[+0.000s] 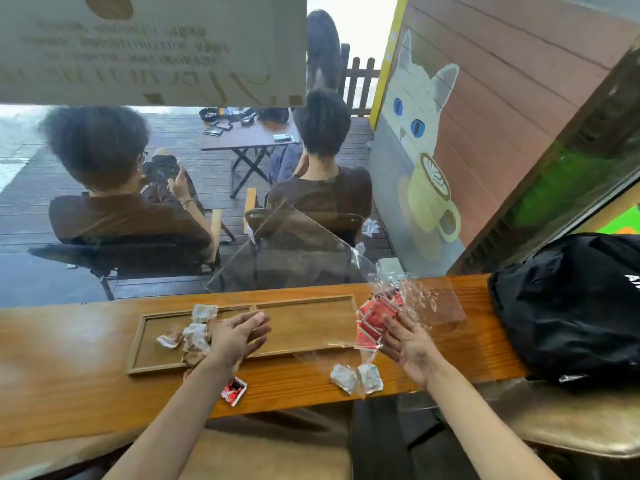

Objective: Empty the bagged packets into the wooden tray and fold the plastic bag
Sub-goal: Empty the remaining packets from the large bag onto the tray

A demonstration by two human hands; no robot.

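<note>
Head view. Task partway. Tray [138, 344] on the worktop [69, 386]: left compartment holds a cluster of pale packets [194, 332], right compartment looks bare. Bag [408, 306] lies at the tray's right end, red packets [375, 317] inside it. Two white packets [356, 377] sit near the worktop's front edge, apparently under bag film; one red packet [234, 390] lies loose in front of the tray. Emptying unfinished, folding not begun.

My left hand [239, 336] hovers over the tray's middle, grip loose, fingers extended, holding nothing. My right hand [408, 344] is open too, fingertips against the bag.

Hard to make out: bag's outline and mouth, clear film on glare. Left hand hides part of the pale cluster.
</note>
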